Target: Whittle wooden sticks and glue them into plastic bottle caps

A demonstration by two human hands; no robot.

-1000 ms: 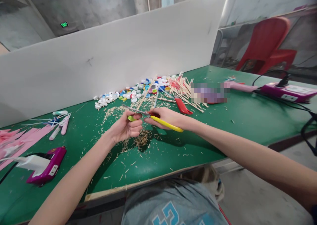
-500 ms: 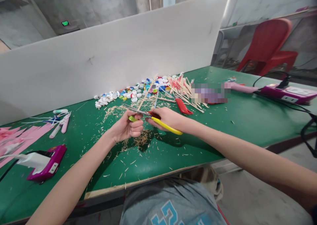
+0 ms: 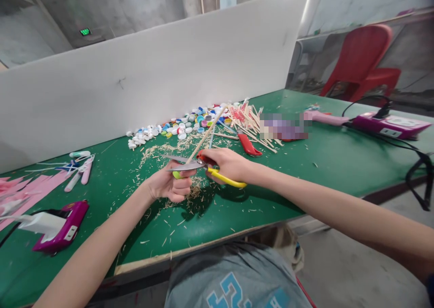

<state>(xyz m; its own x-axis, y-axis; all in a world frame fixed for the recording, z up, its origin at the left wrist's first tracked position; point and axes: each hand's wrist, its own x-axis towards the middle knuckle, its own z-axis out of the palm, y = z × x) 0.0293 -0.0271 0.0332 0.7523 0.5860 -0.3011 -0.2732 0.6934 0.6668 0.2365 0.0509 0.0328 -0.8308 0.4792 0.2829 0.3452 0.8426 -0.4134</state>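
My left hand point(image 3: 172, 186) is closed around a thin wooden stick point(image 3: 206, 138) that slants up and away to the right. A small light-green piece point(image 3: 176, 175), which looks like a bottle cap, shows between its fingers. Where the stick meets the hand, the blades hide its lower end. My right hand point(image 3: 227, 165) grips scissors point(image 3: 225, 178) with a yellow and a red handle loop. Their blades are parted and point left, lying across the stick's lower part just above my left fingers.
Wood shavings point(image 3: 196, 190) litter the green table point(image 3: 257, 226). Behind lie bottle caps point(image 3: 179, 128), wooden sticks point(image 3: 252, 127) and a red-handled tool point(image 3: 249, 144). Purple power strips point(image 3: 69, 229) with cables stand at both sides. A white board point(image 3: 152, 68) closes off the back; pink strips point(image 3: 40, 188) lie left.
The scissor blades have spread from nearly closed to parted. The stick leans further right, and my left hand has moved slightly down and left.
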